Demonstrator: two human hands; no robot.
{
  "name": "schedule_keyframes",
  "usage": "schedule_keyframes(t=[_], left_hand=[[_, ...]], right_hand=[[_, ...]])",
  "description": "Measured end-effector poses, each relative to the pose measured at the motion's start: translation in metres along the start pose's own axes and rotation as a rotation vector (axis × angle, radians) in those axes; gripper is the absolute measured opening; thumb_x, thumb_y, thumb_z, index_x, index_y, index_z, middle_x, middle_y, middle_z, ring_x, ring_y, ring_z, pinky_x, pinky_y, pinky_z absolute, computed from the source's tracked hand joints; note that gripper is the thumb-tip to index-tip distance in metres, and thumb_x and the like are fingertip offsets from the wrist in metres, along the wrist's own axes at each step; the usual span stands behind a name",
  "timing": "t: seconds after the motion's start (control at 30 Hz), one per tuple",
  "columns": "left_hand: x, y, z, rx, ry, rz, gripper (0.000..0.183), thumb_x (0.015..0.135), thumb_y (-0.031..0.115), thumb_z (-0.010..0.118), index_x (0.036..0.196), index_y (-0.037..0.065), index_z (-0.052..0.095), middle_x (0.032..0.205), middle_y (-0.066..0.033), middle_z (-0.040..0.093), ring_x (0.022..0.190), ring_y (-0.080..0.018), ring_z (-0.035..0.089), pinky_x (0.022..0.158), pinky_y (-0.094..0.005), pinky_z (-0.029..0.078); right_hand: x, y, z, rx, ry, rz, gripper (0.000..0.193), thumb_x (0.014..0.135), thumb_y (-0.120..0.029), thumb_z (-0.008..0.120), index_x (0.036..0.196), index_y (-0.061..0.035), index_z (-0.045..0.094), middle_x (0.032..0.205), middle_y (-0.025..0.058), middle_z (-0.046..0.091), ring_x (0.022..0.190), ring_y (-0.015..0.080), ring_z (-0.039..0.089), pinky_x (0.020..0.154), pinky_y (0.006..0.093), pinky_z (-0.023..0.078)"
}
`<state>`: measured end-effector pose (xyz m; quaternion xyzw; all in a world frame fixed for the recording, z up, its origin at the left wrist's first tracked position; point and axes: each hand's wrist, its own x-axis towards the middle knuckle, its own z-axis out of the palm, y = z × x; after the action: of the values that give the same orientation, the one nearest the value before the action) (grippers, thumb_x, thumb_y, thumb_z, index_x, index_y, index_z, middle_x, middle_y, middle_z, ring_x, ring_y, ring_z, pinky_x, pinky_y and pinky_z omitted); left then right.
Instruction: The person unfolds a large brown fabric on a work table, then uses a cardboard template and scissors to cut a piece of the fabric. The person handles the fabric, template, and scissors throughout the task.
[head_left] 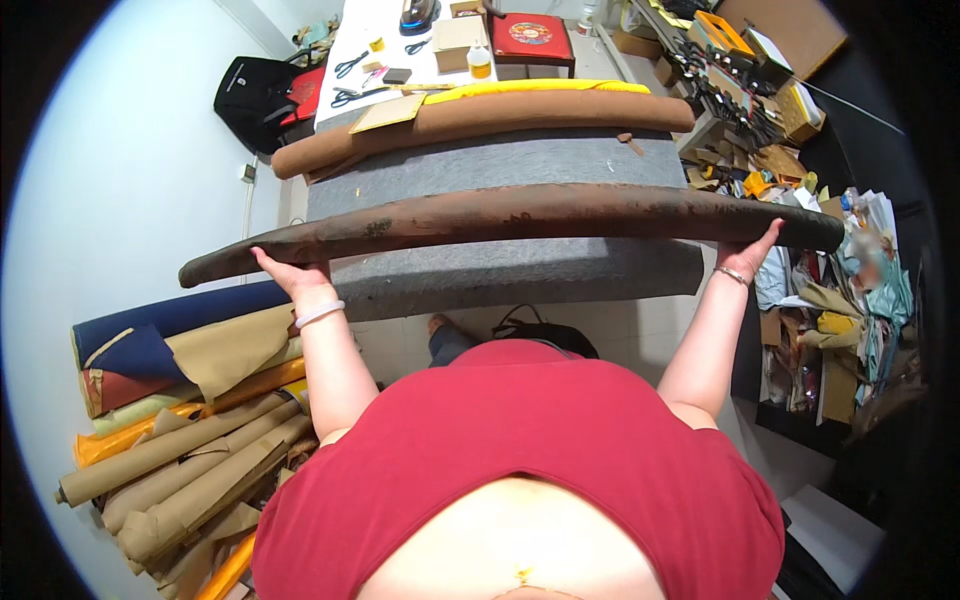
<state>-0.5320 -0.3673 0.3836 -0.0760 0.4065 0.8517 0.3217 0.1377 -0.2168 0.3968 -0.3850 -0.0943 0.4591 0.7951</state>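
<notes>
A long dark brown roll of sheet material [500, 212], mottled with blackish patches, stretches across the view in front of me above a grey-covered table [520, 268]. Near its left end my left hand [298, 277] grips it, thumb along the near side and fingers mostly hidden beneath. My right hand [746, 258] holds it the same way toward the right end, with the thumb up against its side. Both arms are spread wide. Beyond it, a lighter brown roll [480, 118] lies across the far part of the grey cover, with a yellow roll [540, 90] behind.
Several rolls of tan, navy and orange material [190, 460] are piled at the left by the wall. A white table [365, 30] at the back carries scissors [350, 66] and a glue bottle [479, 62]. Crowded shelves [830, 290] run along the right. A red stool [531, 38] stands behind.
</notes>
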Motion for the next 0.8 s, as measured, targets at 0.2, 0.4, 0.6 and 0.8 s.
schedule_keyframes(t=[0.2, 0.4, 0.6, 0.8], left_hand=[[0.030, -0.010, -0.023, 0.086, 0.133, -0.076, 0.073, 0.089, 0.070, 0.062, 0.141, 0.019, 0.055, 0.144, -0.0079, 0.056, 0.126, -0.0324, 0.056, 0.105, -0.0545, 0.047], [0.041, -0.026, -0.070, 0.191, 0.296, -0.149, 0.067, 0.087, 0.068, 0.065, 0.130, 0.018, 0.061, 0.136, -0.0084, 0.063, 0.120, -0.0346, 0.060, 0.101, -0.0575, 0.047], [0.030, -0.010, -0.040, 0.109, 0.030, 0.111, 0.082, 0.088, 0.075, 0.056, 0.143, 0.015, 0.052, 0.139, -0.0115, 0.058, 0.124, -0.0344, 0.058, 0.102, -0.0538, 0.050], [0.036, 0.008, -0.011, 0.059, -0.110, 0.217, 0.098, 0.087, 0.084, 0.051, 0.157, 0.017, 0.033, 0.159, -0.0139, 0.036, 0.141, -0.0387, 0.043, 0.114, -0.0607, 0.042]], right_hand=[[0.019, 0.003, 0.015, -0.019, 0.067, 0.091, 0.074, 0.079, -0.057, 0.082, 0.136, -0.0153, 0.062, 0.135, 0.0079, 0.064, 0.123, 0.0325, 0.059, 0.108, 0.0534, 0.046], [0.056, 0.010, 0.013, -0.169, 0.047, 0.201, 0.073, 0.084, -0.053, 0.082, 0.140, -0.0124, 0.060, 0.146, 0.0101, 0.060, 0.134, 0.0319, 0.055, 0.117, 0.0551, 0.037], [0.083, 0.011, 0.020, -0.162, 0.132, 0.302, 0.067, 0.083, -0.054, 0.082, 0.134, -0.0134, 0.064, 0.138, 0.0103, 0.064, 0.127, 0.0342, 0.059, 0.111, 0.0578, 0.043], [0.067, 0.028, 0.012, 0.015, -0.026, 0.094, 0.074, 0.081, -0.066, 0.078, 0.132, -0.0141, 0.064, 0.131, 0.0082, 0.068, 0.119, 0.0332, 0.063, 0.103, 0.0546, 0.051]])
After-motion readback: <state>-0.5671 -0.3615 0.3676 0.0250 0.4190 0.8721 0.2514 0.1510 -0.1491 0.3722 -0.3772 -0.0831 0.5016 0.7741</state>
